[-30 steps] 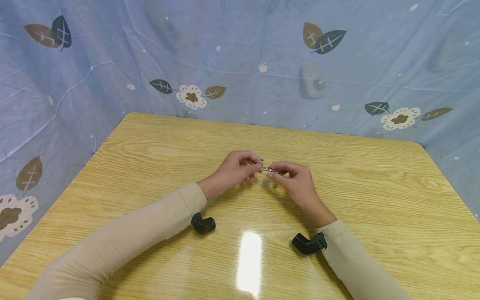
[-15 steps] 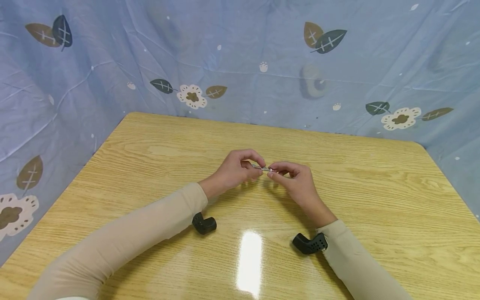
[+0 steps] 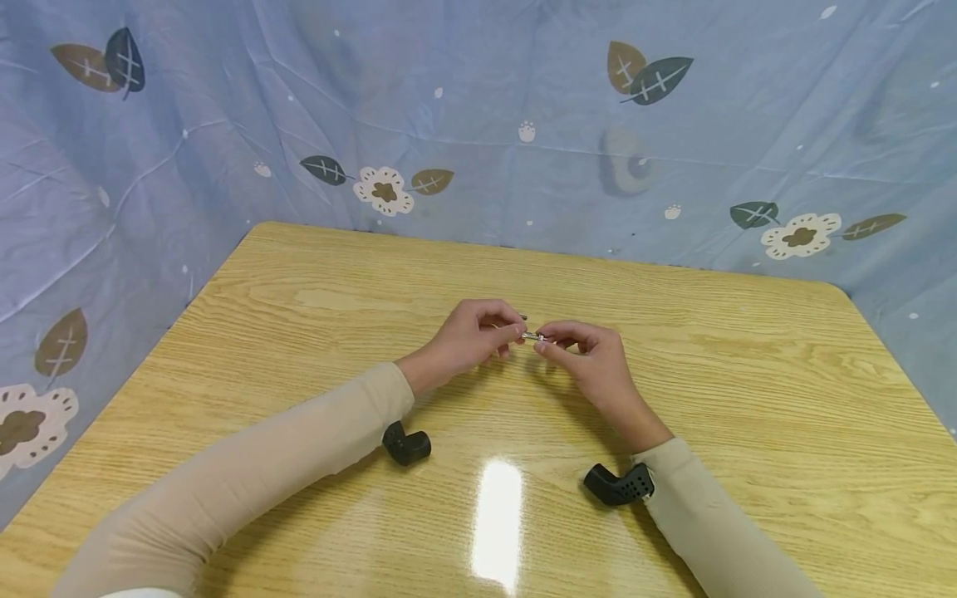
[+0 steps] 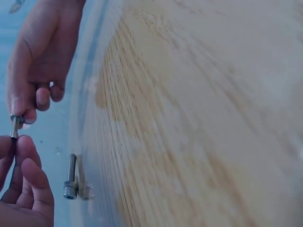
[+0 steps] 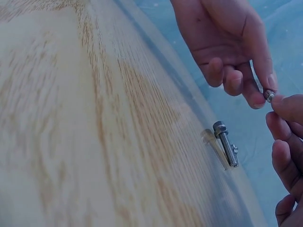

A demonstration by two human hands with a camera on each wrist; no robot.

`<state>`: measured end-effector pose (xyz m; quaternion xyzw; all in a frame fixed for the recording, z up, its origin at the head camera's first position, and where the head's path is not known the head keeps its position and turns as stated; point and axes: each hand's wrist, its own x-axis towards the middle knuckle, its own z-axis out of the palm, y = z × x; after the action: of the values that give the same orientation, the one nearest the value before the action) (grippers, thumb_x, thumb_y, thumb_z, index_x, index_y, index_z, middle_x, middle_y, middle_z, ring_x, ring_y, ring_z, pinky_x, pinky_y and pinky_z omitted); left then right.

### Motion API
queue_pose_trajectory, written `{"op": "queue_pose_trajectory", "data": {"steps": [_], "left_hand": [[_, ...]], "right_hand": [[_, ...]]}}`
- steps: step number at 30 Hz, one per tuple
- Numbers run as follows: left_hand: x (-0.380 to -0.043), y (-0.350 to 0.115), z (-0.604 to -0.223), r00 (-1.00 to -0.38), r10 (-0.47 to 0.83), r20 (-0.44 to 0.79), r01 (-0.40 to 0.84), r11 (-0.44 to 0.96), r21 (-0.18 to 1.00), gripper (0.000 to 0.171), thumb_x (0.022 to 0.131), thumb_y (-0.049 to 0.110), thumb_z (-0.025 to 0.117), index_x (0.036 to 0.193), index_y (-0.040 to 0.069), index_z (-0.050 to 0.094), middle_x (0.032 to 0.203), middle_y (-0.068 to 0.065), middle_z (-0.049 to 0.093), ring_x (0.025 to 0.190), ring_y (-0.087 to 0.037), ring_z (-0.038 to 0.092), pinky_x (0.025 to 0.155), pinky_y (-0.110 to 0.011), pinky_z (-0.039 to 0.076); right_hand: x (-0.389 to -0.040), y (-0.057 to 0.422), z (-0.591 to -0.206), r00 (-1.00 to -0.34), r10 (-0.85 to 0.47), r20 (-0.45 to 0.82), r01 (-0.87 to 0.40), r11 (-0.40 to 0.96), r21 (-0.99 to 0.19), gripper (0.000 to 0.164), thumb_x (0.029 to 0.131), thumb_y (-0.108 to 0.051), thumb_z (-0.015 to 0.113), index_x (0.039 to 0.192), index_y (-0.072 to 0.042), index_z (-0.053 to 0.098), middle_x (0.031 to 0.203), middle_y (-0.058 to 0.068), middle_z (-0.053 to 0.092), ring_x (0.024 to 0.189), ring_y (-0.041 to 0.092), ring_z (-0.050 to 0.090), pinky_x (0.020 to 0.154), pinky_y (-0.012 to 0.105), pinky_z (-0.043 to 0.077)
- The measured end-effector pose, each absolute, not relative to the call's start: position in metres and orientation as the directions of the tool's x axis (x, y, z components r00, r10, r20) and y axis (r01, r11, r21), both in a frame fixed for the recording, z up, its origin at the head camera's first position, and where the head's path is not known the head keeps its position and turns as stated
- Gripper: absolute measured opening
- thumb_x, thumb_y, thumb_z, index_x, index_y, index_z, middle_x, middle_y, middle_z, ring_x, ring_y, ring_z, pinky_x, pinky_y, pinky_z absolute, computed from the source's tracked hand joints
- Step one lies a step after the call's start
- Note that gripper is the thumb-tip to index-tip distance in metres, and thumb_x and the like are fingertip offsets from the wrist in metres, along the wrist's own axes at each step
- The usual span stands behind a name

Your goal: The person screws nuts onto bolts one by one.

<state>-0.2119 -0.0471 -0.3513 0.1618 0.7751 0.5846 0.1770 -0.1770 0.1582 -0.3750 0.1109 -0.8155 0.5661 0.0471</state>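
A small silver bolt (image 3: 531,335) spans the gap between my two hands above the table. My left hand (image 3: 478,336) pinches one end of it between thumb and fingers, covering that end. At the other end, my right hand (image 3: 586,357) pinches what looks like a nut (image 4: 17,118), partly under the fingertips. The left wrist view shows a bare length of shank between the two hands. A second bolt (image 5: 224,137), with a round head and a collar or nut against it, lies on the table just beyond my left hand. A tiny metal piece (image 5: 235,149) shows beside it.
The wood-grain table (image 3: 336,291) is glossy, with a bright reflection (image 3: 497,523) near the front. A blue patterned curtain (image 3: 478,108) hangs at the back and sides. Black wrist mounts (image 3: 616,486) jut from beneath both sleeves.
Half a second ago my left fingers were spread along the bolt, baring its far end; now they are drawn together over that end again. My right hand has stayed nearly still.
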Motion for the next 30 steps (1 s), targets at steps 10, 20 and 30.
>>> {"op": "queue_pose_trajectory", "data": {"steps": [10, 20, 30], "left_hand": [[-0.2121, -0.0493, -0.3525, -0.881, 0.473, -0.01, 0.12, 0.242, 0.963, 0.007, 0.091, 0.011, 0.067, 0.096, 0.014, 0.07, 0.103, -0.005, 0.066, 0.081, -0.033, 0.066, 0.063, -0.036, 0.051], [-0.2111, -0.0489, -0.3491, -0.873, 0.482, -0.073, 0.081, 0.291, 0.953, 0.02, 0.098, 0.024, 0.059, 0.111, 0.012, 0.067, 0.104, -0.003, 0.067, 0.084, -0.032, 0.066, 0.06, -0.034, 0.049], [-0.2111, -0.0473, -0.3486, -0.887, 0.453, -0.086, 0.045, 0.271, 0.962, 0.011, 0.096, 0.019, 0.062, 0.102, 0.014, 0.069, 0.099, -0.009, 0.07, 0.08, -0.036, 0.066, 0.055, -0.029, 0.045]], "right_hand": [[-0.177, 0.1575, -0.3746, -0.969, -0.137, 0.203, -0.238, 0.331, -0.913, 0.019, 0.088, -0.019, 0.072, 0.104, -0.009, 0.073, 0.086, -0.009, 0.069, 0.078, 0.011, 0.061, 0.065, 0.025, 0.046], [-0.1758, 0.1581, -0.373, -0.973, -0.124, 0.194, -0.224, 0.325, -0.919, 0.022, 0.087, -0.019, 0.073, 0.105, -0.005, 0.073, 0.088, -0.005, 0.07, 0.08, 0.012, 0.061, 0.064, 0.024, 0.045], [-0.1758, 0.1573, -0.3723, -0.974, -0.123, 0.191, -0.221, 0.327, -0.919, 0.021, 0.088, -0.018, 0.073, 0.105, -0.006, 0.073, 0.089, -0.004, 0.071, 0.081, 0.01, 0.062, 0.067, 0.024, 0.045]]}}
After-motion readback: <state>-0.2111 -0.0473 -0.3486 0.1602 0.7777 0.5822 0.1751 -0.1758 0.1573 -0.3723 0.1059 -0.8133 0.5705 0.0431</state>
